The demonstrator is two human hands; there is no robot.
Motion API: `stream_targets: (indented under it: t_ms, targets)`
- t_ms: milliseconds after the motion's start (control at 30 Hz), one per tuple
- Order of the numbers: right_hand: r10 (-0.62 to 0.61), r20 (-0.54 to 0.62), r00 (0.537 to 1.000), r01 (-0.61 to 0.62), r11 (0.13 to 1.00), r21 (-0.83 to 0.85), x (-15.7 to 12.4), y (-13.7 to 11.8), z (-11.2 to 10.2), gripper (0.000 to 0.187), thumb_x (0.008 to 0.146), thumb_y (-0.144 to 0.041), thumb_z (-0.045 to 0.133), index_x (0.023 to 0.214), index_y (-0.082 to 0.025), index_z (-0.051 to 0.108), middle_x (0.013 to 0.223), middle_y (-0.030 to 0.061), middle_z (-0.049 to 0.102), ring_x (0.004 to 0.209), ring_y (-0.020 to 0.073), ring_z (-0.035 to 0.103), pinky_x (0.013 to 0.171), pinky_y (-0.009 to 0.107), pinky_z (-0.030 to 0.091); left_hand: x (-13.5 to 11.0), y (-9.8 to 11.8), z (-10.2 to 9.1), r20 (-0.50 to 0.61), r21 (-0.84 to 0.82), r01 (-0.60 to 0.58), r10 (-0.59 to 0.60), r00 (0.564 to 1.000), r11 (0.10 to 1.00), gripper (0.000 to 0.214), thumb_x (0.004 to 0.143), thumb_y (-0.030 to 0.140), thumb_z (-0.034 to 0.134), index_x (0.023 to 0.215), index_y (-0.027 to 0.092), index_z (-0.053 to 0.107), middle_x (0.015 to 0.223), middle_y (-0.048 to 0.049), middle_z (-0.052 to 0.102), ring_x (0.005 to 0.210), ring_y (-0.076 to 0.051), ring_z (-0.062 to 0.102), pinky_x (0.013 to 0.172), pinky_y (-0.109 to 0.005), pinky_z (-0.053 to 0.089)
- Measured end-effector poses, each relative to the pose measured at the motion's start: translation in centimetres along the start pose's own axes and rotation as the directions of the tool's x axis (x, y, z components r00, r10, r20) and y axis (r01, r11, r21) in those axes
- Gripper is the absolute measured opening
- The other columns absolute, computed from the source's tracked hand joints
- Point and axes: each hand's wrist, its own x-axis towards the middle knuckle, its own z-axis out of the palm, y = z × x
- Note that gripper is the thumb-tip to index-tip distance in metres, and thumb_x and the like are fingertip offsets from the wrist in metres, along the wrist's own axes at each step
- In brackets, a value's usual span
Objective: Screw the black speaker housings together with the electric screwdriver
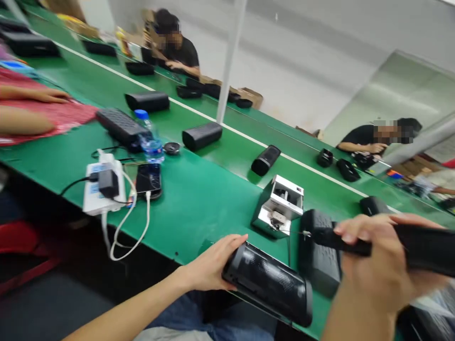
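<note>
My left hand (213,265) is wrapped round the near end of a black cylindrical speaker body (270,283) that lies at the front edge of the green bench (199,199). My right hand (380,265) grips a black electric screwdriver (412,246), held level, its thin bit pointing left toward a small silver metal fixture (279,206). A black ribbed housing part (320,251) lies on the bench under the screwdriver, between the fixture and my right hand.
On the left lie a white power strip (103,189) with cables, a phone (149,180), a water bottle (151,139) and a small round speaker driver (172,148). Several black speakers ride the conveyor. A co-worker's arms (28,109) rest at far left; two people sit across.
</note>
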Motion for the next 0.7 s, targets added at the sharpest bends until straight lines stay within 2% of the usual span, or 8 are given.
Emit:
stream_targets:
  t_ms: [67, 133, 233, 300, 467, 700]
  targets:
    - [-0.056, 0.012, 0.998, 0.056, 0.997, -0.06, 0.6, 0.3, 1.2, 0.03, 0.08, -0.021, 0.091, 0.1, -0.024, 0.069, 0.064, -0.0081, 0.061, 0.047, 0.0164, 0.053, 0.052, 0.033, 0.057, -0.3, 0.2, -0.1, 0.016, -0.017, 0.048, -0.048, 0.999, 0.999, 0.165, 0.071, 0.027, 0.119, 0.191, 0.043, 0.007, 0.185, -0.0207, 0.042, 0.169, -0.051, 0.048, 0.141, -0.07, 0.045]
    - [-0.043, 0.012, 0.999, 0.044, 0.996, -0.078, 1.2, 1.0, 2.4, 0.025, 0.081, -0.02, 0.087, 0.095, -0.024, 0.066, 0.06, -0.0092, 0.058, 0.046, 0.0157, 0.053, 0.05, 0.031, 0.055, -0.5, 0.4, -0.1, 0.028, -0.023, 0.074, -0.074, 0.997, 0.997, 0.17, 0.069, 0.022, 0.119, 0.191, 0.044, 0.003, 0.186, -0.0202, 0.041, 0.169, -0.051, 0.048, 0.141, -0.07, 0.044]
    - [-0.03, -0.012, 0.999, 0.029, 0.995, -0.1, 1.8, 2.5, 3.3, 0.023, 0.082, -0.022, 0.086, 0.09, -0.024, 0.064, 0.056, -0.01, 0.055, 0.044, 0.0149, 0.053, 0.049, 0.029, 0.053, -0.5, 0.5, -0.1, 0.05, -0.037, 0.094, -0.092, 0.995, 0.995, 0.171, 0.069, 0.028, 0.121, 0.191, 0.043, 0.002, 0.189, -0.0217, 0.035, 0.173, -0.052, 0.043, 0.142, -0.071, 0.044]
    - [-0.031, 0.011, 0.999, 0.032, 0.991, -0.133, 2.1, 3.4, 3.6, 0.022, 0.083, -0.024, 0.086, 0.09, -0.024, 0.064, 0.055, -0.01, 0.056, 0.043, 0.015, 0.053, 0.049, 0.029, 0.052, -0.4, 0.5, -0.4, 0.058, -0.054, 0.095, -0.092, 0.994, 0.994, 0.173, 0.068, 0.032, 0.122, 0.191, 0.044, 0.001, 0.19, -0.0221, 0.033, 0.173, -0.053, 0.042, 0.141, -0.071, 0.044]
    - [0.013, 0.055, 0.998, -0.001, 0.976, -0.217, 1.9, 4.5, 4.0, 0.021, 0.086, -0.026, 0.085, 0.095, -0.023, 0.067, 0.056, -0.0097, 0.058, 0.044, 0.0158, 0.055, 0.049, 0.03, 0.052, 0.0, 1.2, -0.9, 0.063, -0.067, 0.114, -0.11, 0.992, 0.991, 0.178, 0.065, 0.025, 0.122, 0.19, 0.046, -0.003, 0.176, -0.0191, 0.049, 0.164, -0.051, 0.053, 0.137, -0.072, 0.049]
    - [-0.006, 0.026, 1.0, 0.012, 0.968, -0.25, 1.3, 4.0, 4.6, 0.017, 0.086, -0.026, 0.082, 0.092, -0.024, 0.067, 0.056, -0.0104, 0.054, 0.042, 0.0159, 0.051, 0.046, 0.032, 0.046, 0.3, 1.8, -1.0, 0.063, -0.068, 0.095, -0.09, 0.994, 0.993, 0.174, 0.064, 0.029, 0.123, 0.19, 0.04, 0.004, 0.173, -0.0196, 0.052, 0.161, -0.05, 0.055, 0.135, -0.07, 0.05]
